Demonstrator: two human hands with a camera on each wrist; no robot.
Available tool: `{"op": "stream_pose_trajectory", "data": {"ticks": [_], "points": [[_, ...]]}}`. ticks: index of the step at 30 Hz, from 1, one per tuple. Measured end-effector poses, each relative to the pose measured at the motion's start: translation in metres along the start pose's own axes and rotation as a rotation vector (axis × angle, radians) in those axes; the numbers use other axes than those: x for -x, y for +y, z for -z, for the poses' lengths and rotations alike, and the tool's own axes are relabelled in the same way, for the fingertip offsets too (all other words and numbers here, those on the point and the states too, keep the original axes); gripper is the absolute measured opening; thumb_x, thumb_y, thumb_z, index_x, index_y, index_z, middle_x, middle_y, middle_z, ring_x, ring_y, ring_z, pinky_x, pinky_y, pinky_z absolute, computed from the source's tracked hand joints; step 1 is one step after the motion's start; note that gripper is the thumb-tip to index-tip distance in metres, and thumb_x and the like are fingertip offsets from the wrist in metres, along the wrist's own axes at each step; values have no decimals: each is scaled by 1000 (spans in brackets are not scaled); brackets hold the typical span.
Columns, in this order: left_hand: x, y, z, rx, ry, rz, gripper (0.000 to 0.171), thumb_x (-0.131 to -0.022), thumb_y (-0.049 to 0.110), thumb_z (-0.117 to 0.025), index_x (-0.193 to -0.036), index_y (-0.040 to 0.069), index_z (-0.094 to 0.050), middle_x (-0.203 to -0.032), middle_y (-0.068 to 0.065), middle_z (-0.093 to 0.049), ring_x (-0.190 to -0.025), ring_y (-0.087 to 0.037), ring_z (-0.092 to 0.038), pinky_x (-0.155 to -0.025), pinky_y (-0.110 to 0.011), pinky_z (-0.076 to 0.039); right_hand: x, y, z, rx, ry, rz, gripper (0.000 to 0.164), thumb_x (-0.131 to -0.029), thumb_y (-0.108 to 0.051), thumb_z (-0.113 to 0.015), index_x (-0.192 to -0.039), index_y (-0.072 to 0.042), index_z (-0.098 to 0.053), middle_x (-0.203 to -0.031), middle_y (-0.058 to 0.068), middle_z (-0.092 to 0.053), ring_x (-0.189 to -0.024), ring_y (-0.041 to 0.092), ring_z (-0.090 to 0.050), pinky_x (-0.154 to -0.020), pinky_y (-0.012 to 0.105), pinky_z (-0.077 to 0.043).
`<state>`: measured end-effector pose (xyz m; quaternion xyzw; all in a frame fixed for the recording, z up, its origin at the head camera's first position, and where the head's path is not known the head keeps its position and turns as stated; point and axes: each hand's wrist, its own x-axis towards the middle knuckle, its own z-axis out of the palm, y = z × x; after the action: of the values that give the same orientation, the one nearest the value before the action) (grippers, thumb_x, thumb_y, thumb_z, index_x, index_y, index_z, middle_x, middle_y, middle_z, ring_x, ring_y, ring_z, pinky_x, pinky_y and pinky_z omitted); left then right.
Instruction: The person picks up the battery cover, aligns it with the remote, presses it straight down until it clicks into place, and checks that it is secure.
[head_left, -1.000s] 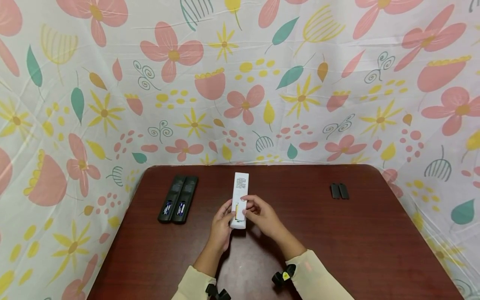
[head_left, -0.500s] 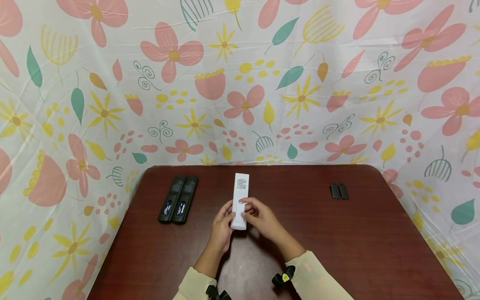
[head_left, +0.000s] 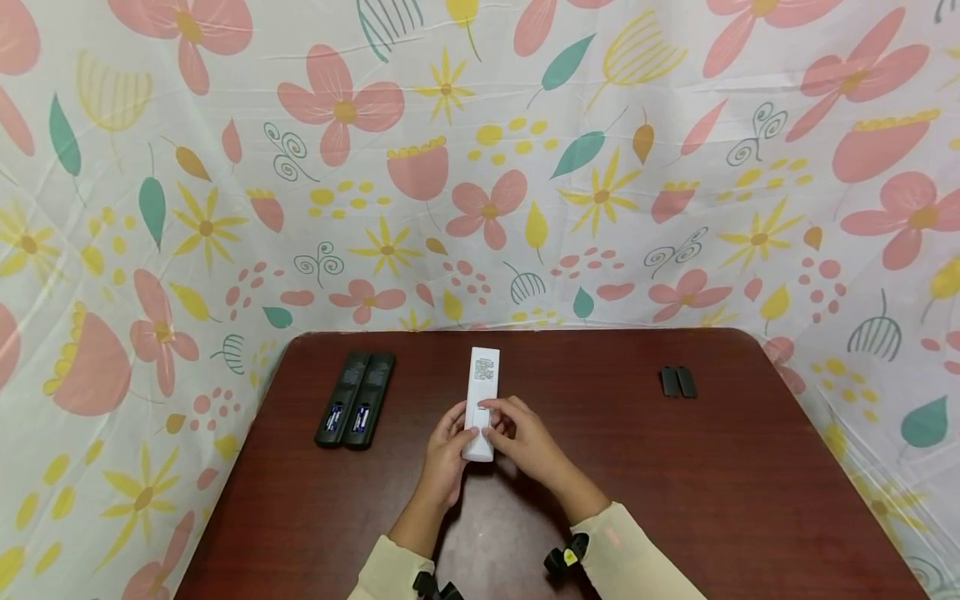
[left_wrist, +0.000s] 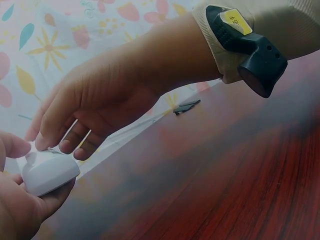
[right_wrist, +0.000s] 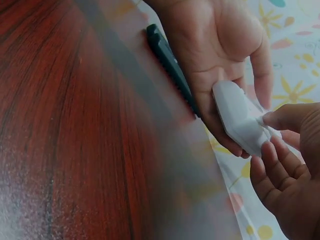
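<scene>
A white remote control (head_left: 484, 375) is held above the table with its back, bearing a printed label, facing up. My left hand (head_left: 444, 467) grips it from the left at its near half, the thumb lying over the back. My right hand (head_left: 531, 442) pinches the white battery cover (head_left: 481, 419) on the back between thumb and index finger, and this cover lies flat over the compartment. In the right wrist view the remote's end (right_wrist: 232, 107) rests in the left palm. Right fingers (right_wrist: 272, 162) curl close along its side.
Two black remotes (head_left: 344, 396) lie side by side on the left of the brown table (head_left: 600, 358), backs up, batteries showing in their uncovered compartments. Two small black battery covers (head_left: 678, 382) lie at the right. A flowered cloth (head_left: 480, 275) hangs behind the table.
A second ago the white cover sat askew and a yellow battery showed beside it; now the compartment is covered. The left thumb has moved further over the remote's back.
</scene>
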<state>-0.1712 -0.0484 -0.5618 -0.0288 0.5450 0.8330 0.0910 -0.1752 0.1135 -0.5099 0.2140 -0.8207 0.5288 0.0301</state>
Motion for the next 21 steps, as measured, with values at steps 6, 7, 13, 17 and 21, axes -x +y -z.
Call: {"op": "stream_pose_trajectory", "data": {"ticks": [6, 7, 13, 17, 21], "points": [[0, 0, 0, -39, -7, -8, 58, -99, 4, -55, -154, 6, -36, -154, -21, -42, -121, -21, -57, -89, -27, -54, -3, 31, -6, 56, 2, -12, 38, -89, -6, -75, -127, -11, -68, -89, 7, -56, -77, 15, -55, -69, 25, -49], [0, -1, 0, -43, -8, -9, 58, -100, 5, -55, -154, 6, -36, -154, -21, -42, -120, -21, -57, -88, -27, -54, -3, 31, -6, 59, 2, -13, 38, -89, -7, -75, -126, -11, -68, -88, 6, -57, -77, 14, -55, -69, 25, -49], [0, -2, 0, -46, -10, -12, 57, -100, 5, -55, -154, 6, -36, -152, -21, -42, -117, -20, -58, -87, -27, -54, -2, 31, -6, 50, 7, -21, 39, -88, -7, -76, -127, -10, -67, -88, 6, -60, -76, 10, -54, -68, 30, -51], [1, -1, 0, -48, -2, -6, 56, -99, 4, -54, -153, 6, -37, -152, -21, -43, -116, -19, -59, -86, -28, -54, -1, 33, -7, 36, 15, -50, 41, -89, -6, -76, -128, -10, -65, -89, 6, -61, -76, 9, -55, -68, 25, -50], [2, -1, -1, -47, 1, -7, 57, -99, 4, -53, -153, 6, -37, -152, -21, -43, -115, -18, -59, -87, -28, -53, -2, 34, -8, -18, 71, -102, 45, -91, -7, -73, -134, -8, -59, -88, 7, -63, -74, 10, -55, -66, 20, -47]]}}
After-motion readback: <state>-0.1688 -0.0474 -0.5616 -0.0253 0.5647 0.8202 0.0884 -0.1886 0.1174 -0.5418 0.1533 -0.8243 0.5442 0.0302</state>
